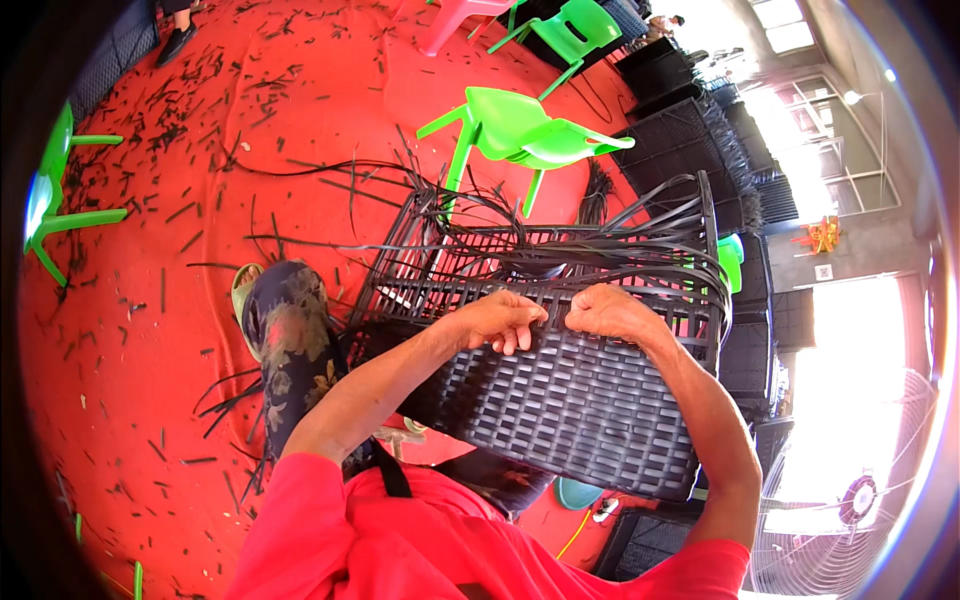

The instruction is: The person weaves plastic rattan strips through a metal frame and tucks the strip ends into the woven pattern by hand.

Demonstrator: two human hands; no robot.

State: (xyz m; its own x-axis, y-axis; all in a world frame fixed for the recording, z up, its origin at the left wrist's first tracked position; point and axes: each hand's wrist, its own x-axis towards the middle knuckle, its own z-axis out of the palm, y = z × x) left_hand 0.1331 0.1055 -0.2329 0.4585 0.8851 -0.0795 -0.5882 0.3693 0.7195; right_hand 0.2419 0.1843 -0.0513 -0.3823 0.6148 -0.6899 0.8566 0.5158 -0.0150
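Note:
A black woven piece of plastic wicker (575,400) leans in front of me, with a tight weave on its near side and open bars behind. My left hand (505,322) is closed at the upper edge of the weave, thumb and forefinger pinched together, the other fingers curled. Close to its right, my right hand (607,312) makes a fist, knuckles up, against the same edge. A narrow gap parts the two hands. Whatever sits between their fingers is hidden. Loose black plastic strips (640,255) run in a bundle across the open frame just beyond them.
Beyond the frame stands a bright green plastic chair (510,125), with another green chair (575,35) farther back. Short black offcuts litter the red floor covering (330,110). Dark woven panels (690,150) are stacked at the right. A large fan (858,500) stands at the lower right.

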